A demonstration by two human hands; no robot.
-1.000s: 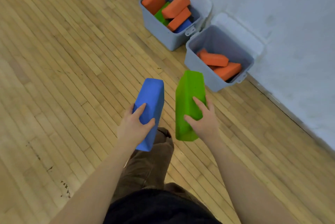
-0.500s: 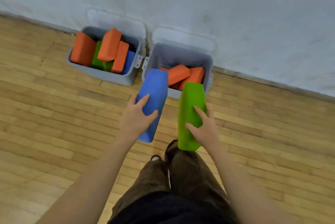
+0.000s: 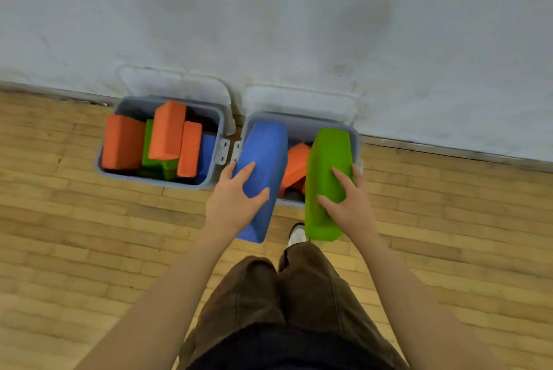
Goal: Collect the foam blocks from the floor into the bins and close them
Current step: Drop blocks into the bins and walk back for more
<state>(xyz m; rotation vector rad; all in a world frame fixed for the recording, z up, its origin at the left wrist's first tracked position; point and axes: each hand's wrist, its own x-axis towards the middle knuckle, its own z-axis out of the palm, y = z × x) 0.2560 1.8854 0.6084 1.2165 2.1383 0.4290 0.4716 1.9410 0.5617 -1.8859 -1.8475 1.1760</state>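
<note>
My left hand (image 3: 232, 200) grips a blue foam block (image 3: 263, 166) and my right hand (image 3: 347, 205) grips a green foam block (image 3: 326, 172). Both blocks are held lengthwise over the right grey bin (image 3: 354, 134), which holds orange blocks (image 3: 294, 164). The left grey bin (image 3: 220, 127) is packed with orange, green and blue blocks. Each bin's white lid stands open against the wall: the left lid (image 3: 176, 83) and the right lid (image 3: 299, 100).
The two bins sit side by side against a white wall (image 3: 299, 25) on a wooden plank floor (image 3: 89, 235). My legs in brown trousers (image 3: 284, 294) and a white shoe (image 3: 296, 233) stand just in front of the right bin.
I have stepped closer to the bins and turned to face them. Both blocks moved forward and now hang over the right bin.
</note>
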